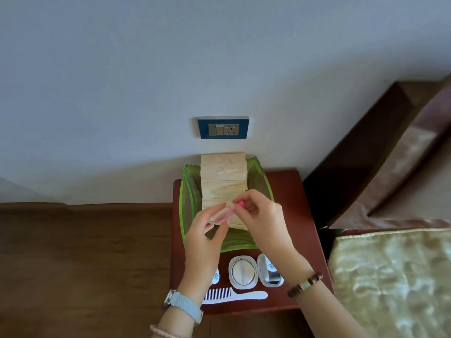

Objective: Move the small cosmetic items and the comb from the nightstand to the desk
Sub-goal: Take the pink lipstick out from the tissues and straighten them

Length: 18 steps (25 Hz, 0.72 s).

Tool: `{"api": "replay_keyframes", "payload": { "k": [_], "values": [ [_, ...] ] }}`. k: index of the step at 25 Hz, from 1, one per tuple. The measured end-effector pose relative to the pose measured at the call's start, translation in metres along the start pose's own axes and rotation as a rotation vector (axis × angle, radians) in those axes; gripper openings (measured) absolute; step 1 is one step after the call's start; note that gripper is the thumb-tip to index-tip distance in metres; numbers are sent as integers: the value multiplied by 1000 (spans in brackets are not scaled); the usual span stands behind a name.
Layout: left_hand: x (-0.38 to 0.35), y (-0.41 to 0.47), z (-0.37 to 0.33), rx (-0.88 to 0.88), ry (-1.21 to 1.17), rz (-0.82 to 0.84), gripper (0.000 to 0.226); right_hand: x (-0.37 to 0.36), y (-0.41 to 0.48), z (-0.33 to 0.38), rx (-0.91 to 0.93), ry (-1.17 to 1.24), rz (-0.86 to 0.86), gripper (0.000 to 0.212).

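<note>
Both my hands are raised over the dark red nightstand [296,215], holding one small pink cosmetic stick [225,214] between them. My left hand [207,237] pinches its pale lower part; my right hand [263,220] pinches its bright pink tip. On the nightstand's front lie an open white compact [244,272] with its mirror lid [273,274] to the right, a white comb [234,295] at the front edge, and a small white item [216,276] partly hidden by my left wrist.
A green ribbed plastic tray [191,198] holding a beige paper pack [223,176] fills the nightstand's back. A wall socket [223,128] sits above. A bed with a shiny cover [395,276] stands right; wooden floor [85,252] lies left.
</note>
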<state>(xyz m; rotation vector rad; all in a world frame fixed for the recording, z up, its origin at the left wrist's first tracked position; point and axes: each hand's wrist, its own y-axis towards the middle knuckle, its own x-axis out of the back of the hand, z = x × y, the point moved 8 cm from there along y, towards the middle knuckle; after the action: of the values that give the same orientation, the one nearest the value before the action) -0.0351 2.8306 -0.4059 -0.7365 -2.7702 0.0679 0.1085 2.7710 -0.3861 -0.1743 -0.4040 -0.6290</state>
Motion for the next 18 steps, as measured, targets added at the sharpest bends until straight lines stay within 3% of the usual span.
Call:
{"api": "replay_keyframes", "payload": {
  "k": [5,10,16,18],
  "values": [
    [-5,-29,-25,29,-72,86,21,19,-35,20,-93,41,85,15],
    [-2,-62,-32,-76,-9,126,20,37,-65,15,-196,1,87,32],
    [-8,-90,-20,-74,80,188,23,34,-99,-2,-184,-67,177,28],
    [-12,-97,-9,-1,66,229,17,33,-107,-9,-172,-69,210,23]
  ]
}}
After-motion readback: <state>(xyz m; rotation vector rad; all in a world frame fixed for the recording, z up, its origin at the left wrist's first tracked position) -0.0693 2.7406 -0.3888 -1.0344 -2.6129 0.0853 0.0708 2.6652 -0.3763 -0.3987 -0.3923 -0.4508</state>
